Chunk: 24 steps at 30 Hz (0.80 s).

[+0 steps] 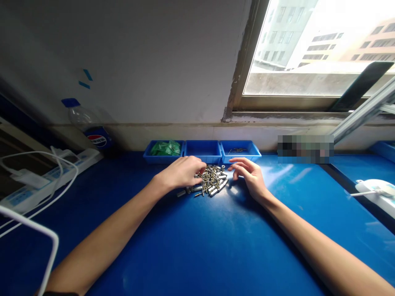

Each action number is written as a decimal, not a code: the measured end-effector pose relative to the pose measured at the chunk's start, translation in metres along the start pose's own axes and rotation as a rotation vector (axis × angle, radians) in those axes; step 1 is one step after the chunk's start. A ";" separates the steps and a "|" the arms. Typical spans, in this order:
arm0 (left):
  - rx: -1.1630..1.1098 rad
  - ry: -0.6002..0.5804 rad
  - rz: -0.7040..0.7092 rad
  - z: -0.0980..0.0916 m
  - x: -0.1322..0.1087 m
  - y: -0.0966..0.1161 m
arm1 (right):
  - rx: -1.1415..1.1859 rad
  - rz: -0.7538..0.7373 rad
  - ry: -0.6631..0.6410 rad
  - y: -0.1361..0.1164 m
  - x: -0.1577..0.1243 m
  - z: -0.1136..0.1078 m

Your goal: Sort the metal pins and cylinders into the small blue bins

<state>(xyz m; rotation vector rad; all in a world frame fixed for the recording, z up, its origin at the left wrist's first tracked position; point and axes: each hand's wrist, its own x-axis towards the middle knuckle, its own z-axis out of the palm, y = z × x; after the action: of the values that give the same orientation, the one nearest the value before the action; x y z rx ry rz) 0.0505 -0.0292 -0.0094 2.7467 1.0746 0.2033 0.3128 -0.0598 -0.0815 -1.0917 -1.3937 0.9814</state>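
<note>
A pile of small metal pieces (211, 177) lies on the blue tabletop, mixing thin brass-toned, screw-like pins with thicker silver sleeves (218, 188). My left hand (183, 170) reaches over the pile's left side. Its fingers are curled downward into the pieces, and whatever they grip is hidden. To the right of the pile, my right hand (249, 174) hovers with its fingers bent and apart, nothing visible in them. Behind the pile, three blue bins stand in a row: the left bin (148, 158) holds green packets (166, 148), the middle bin (203, 154) shows none, and the right bin (253, 157) contains a few thin pins (236, 150).
A cola bottle (92, 127) stands by the wall at the left. Near it, a white power strip (40, 181) trails white cables (74, 172). A white device (378, 191) sits at the right edge, below a metal bar (364, 107). A window is at the upper right.
</note>
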 end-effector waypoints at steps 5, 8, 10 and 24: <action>0.038 -0.070 0.014 0.002 0.002 0.001 | 0.028 0.009 -0.026 -0.001 -0.001 0.001; 0.029 -0.071 0.014 0.003 0.003 0.001 | 0.046 0.020 -0.048 -0.003 -0.002 0.002; -0.009 -0.065 0.017 0.004 0.003 -0.002 | 0.045 0.023 -0.058 -0.004 -0.002 0.002; -0.342 -0.026 -0.093 0.004 0.004 0.000 | 0.045 0.010 -0.088 0.002 -0.001 0.000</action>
<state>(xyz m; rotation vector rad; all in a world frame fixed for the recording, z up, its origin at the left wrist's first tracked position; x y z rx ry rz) 0.0540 -0.0267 -0.0136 2.3851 1.0477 0.3055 0.3129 -0.0604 -0.0836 -1.0335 -1.4313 1.0745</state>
